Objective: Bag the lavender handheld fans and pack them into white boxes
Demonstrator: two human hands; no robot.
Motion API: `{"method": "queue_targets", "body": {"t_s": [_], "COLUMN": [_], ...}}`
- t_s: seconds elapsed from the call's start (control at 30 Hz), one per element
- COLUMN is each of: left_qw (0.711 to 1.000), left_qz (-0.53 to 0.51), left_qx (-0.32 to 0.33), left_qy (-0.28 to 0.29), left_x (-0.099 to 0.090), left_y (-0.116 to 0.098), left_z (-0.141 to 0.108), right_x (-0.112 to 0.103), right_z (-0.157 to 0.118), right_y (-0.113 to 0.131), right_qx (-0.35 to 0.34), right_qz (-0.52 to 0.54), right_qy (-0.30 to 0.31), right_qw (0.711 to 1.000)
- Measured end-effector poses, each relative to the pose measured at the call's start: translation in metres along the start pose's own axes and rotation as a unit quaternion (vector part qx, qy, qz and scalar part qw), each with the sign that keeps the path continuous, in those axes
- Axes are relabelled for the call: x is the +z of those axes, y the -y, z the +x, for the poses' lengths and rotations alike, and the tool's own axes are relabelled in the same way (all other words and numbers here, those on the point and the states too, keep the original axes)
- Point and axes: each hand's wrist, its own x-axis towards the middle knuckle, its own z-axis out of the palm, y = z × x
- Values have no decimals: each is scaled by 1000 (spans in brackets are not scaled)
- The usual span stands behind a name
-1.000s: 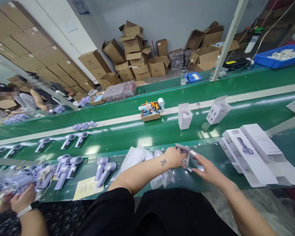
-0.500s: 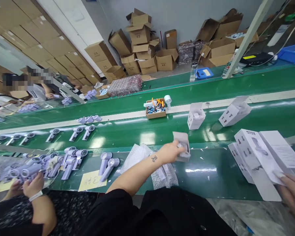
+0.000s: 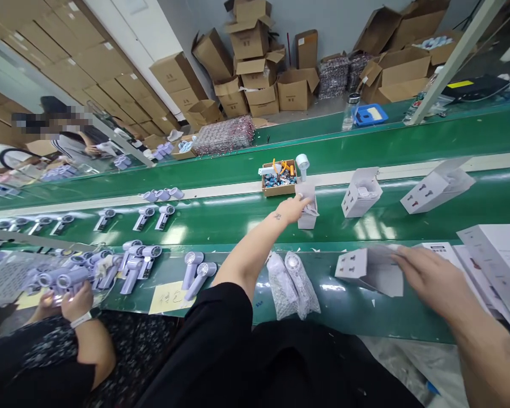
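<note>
A small white box [image 3: 307,220] stands upright on the green belt, its flap raised, and the fingers of my left hand [image 3: 293,208] grip it near its open top. My right hand [image 3: 427,277] pinches the flap end of another white carton [image 3: 352,265], which is tilted open above the near ledge and has small product pictures on its side. Between my arms lie two bubble-wrapped handheld fans [image 3: 283,280]. At the right, more white cartons [image 3: 493,255] lie flattened or folded in a pile, partly behind my right forearm.
Two open white boxes, one nearer [image 3: 361,195] and one farther right [image 3: 436,190], stand on the belt. A cardboard tray [image 3: 279,190] of small parts sits beyond my left hand, a fan [image 3: 302,164] beside it. Left, a co-worker's hands [image 3: 76,303] hold lilac fans.
My left hand has carried its box forward from the near ledge onto the belt. My right hand has moved left from the pile with a carton. The bubble wrap bags now show fully.
</note>
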Motion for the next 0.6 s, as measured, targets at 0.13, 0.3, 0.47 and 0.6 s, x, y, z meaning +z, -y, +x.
{"method": "queue_targets", "body": {"t_s": [0.13, 0.3, 0.47, 0.6], "left_qw": [990, 917, 911, 926], "left_qz": [4, 9, -4, -25], "left_qx": [133, 361, 306, 270], "left_qy": [-37, 171, 275, 262], "left_x": [36, 131, 163, 164], "left_y": [-40, -98, -118, -123], "left_z": [-64, -128, -115, -99], "right_x": [49, 62, 52, 52], "right_z": [7, -12, -31, -38], "right_y": [17, 38, 57, 51], "right_qx": [72, 148, 88, 129], "right_qz": [46, 101, 165, 232], "right_qy": [85, 101, 189, 282], "right_qw": [993, 979, 964, 922]}}
